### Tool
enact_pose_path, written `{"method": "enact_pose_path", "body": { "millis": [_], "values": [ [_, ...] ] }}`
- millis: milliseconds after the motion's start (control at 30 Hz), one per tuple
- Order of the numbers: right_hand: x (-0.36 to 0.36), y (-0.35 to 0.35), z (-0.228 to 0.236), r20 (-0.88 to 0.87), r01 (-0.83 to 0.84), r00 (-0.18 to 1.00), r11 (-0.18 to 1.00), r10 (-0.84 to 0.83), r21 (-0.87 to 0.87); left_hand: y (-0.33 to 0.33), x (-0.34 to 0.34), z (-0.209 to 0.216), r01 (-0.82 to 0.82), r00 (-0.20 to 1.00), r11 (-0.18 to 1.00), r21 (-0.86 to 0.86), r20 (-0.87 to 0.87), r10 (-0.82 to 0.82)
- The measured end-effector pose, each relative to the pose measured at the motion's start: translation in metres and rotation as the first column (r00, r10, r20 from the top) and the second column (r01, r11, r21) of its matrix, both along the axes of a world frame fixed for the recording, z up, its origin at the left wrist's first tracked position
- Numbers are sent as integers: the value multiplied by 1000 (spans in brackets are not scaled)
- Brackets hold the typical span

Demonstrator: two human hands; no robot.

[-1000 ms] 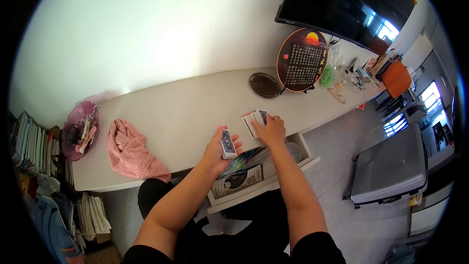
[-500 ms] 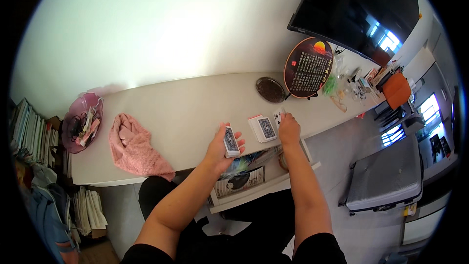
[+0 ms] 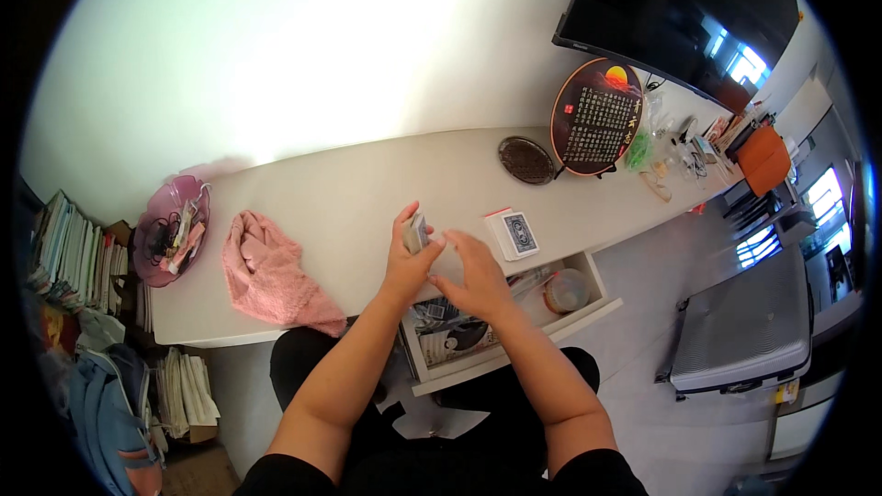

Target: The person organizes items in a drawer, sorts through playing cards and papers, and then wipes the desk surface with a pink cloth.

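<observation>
Head view looks down at a long white desk (image 3: 367,193) by a white wall. Two bare arms come up from the bottom edge.

Left hand (image 3: 411,253) is closed around a small deck (image 3: 416,231) of cards, with the thumb on one side and the fingers on the other. The deck stands up on its edge, just over the front part of the desk. Right hand (image 3: 473,271) is right next to it, with the fingers spread and bent. Its fingertips are very close to the deck, but I cannot tell if they touch it. The two hands are close together.

A pile (image 3: 514,233) of cards lies flat on the desk, a little to the right of the hands. Its top card has a blue back.

Under the hands, a drawer (image 3: 597,287) is pulled open. It holds papers and a round tub (image 3: 565,290).

A pink cloth (image 3: 271,274) lies crumpled on the left part of the desk. A pink bowl (image 3: 170,230) full of small things sits at the far left end. A dark round plate (image 3: 597,118) stands up near the right end, with a small dark dish (image 3: 525,160) flat beside it. A black screen (image 3: 689,9) hangs above.
</observation>
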State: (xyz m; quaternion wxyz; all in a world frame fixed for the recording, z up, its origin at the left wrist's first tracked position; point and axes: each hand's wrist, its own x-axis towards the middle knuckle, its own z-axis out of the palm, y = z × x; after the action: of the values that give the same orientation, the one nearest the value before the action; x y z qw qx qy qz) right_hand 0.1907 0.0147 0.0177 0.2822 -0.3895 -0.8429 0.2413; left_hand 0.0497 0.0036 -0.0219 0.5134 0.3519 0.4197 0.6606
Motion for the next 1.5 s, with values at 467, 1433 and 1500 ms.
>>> {"method": "enact_pose_path", "body": {
  "millis": [467,1433,1500],
  "values": [
    [-21,13,-19,-73,-323,938,930,340,177,3,-21,-42,-20,870,929,369,-452,199],
    [37,69,-55,-215,390,903,919,-372,49,-3,-21,-22,-19,971,999,48,-239,30],
    [12,60,-56,-305,209,918,964,-252,-164,-2,-24,-24,6,977,998,60,-212,7]
  ]
}}
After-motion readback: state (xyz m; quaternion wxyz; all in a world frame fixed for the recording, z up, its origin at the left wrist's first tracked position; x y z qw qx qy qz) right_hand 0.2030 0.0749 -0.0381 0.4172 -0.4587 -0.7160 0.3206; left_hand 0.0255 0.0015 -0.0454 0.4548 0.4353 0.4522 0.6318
